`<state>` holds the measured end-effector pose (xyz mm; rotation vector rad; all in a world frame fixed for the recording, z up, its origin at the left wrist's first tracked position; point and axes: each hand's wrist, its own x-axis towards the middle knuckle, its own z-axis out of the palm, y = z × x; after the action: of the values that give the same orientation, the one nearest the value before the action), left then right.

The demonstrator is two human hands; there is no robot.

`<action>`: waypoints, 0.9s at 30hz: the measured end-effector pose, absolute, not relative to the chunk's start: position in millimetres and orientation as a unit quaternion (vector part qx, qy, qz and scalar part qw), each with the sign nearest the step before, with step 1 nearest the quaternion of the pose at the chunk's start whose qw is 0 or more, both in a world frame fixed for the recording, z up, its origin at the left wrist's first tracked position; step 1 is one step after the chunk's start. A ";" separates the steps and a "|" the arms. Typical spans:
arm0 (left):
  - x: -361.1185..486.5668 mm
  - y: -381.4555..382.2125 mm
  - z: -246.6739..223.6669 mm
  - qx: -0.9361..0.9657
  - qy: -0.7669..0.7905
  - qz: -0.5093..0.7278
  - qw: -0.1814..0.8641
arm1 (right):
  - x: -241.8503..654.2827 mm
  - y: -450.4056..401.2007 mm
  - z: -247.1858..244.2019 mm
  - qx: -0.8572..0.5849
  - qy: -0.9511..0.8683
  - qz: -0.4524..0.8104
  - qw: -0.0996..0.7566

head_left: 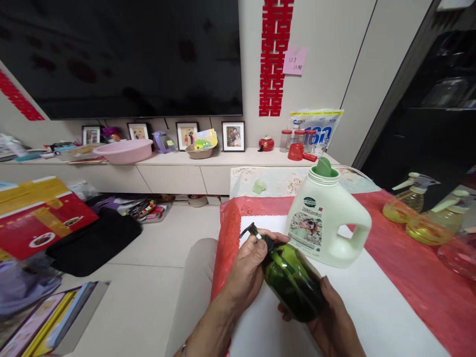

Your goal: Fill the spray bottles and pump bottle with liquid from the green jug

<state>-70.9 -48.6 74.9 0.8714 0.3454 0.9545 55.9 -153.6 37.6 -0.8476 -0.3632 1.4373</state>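
Observation:
A dark green see-through pump bottle point(292, 280) is tilted over the white sheet on the table, its black pump head point(253, 230) pointing up and left. My left hand point(253, 255) is closed around the pump collar, thumb and fingers on either side. Lower down, my right hand point(329, 315) cups the bottle's base, with part of the palm hidden behind it. Just beyond the bottle stands a large pale green jug point(323, 223) with a handle and a printed label. A green scoop-like piece point(324, 167) sits in the jug's open mouth.
Two spray bottles point(437, 218) stand on the red cloth point(401, 248) at the right. A crumpled pale green lump point(259, 186) lies behind the white sheet. Along the wall runs a low cabinet point(171, 171) with a pink basin point(124, 151). Boxes point(44, 213) and bags crowd the floor at left.

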 end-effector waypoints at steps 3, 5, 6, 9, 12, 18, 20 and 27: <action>-73.2 -46.3 73.1 0.411 0.162 0.432 0.786 | 55.5 -154.4 37.3 -0.367 -0.147 0.642 0.657; -75.3 -45.3 73.1 0.418 0.167 0.415 0.791 | 56.2 -154.6 36.4 -0.365 -0.140 0.645 0.657; -76.4 -45.1 73.5 0.422 0.168 0.407 0.793 | 56.9 -154.7 35.9 -0.363 -0.140 0.648 0.654; -79.5 -44.9 74.7 0.440 0.154 0.393 0.793 | 59.4 -154.6 34.6 -0.350 -0.146 0.679 0.628; -82.0 -45.3 74.3 0.471 0.133 0.385 0.783 | 59.7 -153.0 33.1 -0.337 -0.146 0.708 0.603; -83.6 -48.5 68.3 0.481 0.159 0.418 0.754 | 55.2 -148.6 27.2 -0.341 -0.159 0.688 0.621; -85.0 -49.5 68.7 0.472 0.145 0.409 0.767 | 54.5 -148.1 25.2 -0.328 -0.165 0.702 0.611; -92.4 -19.8 89.3 0.525 0.147 0.410 0.732 | 71.8 -149.4 15.5 -0.419 -0.183 0.601 0.655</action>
<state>-92.4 -19.8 89.3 1.1543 0.3237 0.9019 71.8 -149.4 15.5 -0.9497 -0.4148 1.3633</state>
